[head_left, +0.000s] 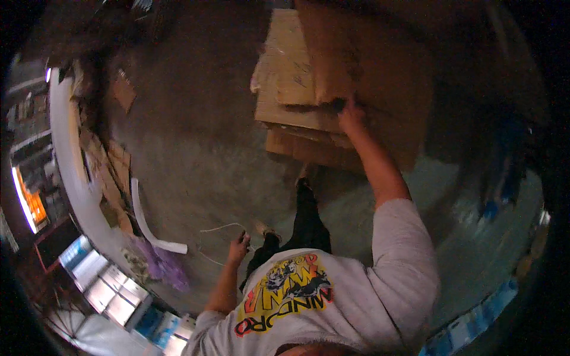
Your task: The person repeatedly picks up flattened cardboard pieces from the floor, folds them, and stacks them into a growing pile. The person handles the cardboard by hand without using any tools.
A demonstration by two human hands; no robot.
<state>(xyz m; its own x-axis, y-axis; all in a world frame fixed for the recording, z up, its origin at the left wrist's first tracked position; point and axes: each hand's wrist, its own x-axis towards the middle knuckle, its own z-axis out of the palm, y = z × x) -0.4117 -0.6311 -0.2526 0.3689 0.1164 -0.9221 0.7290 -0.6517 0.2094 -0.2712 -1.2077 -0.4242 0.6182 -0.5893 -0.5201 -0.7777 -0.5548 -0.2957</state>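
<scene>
A stack of brown cardboard sheets (285, 115) lies on the floor ahead of me, with a large sheet (380, 65) on top at its right. My right hand (352, 117) reaches out to the lower edge of this sheet, beside a small dark notch. Its fingers look closed on the edge, with one finger lying along the surface. Low at my left side, my left hand (239, 248) is closed around a thin white string (222, 227). The string hangs in a loose loop. A small dark spot shows at those fingertips, too blurred to name.
Cardboard scraps (107, 172), a curved white strip (148, 225) and a purple plastic bag (160, 264) lie along the left. Blue-and-white packages (469, 329) line the lower right. A dark blue object (504, 172) stands at the right. Grey floor (196, 160) lies between.
</scene>
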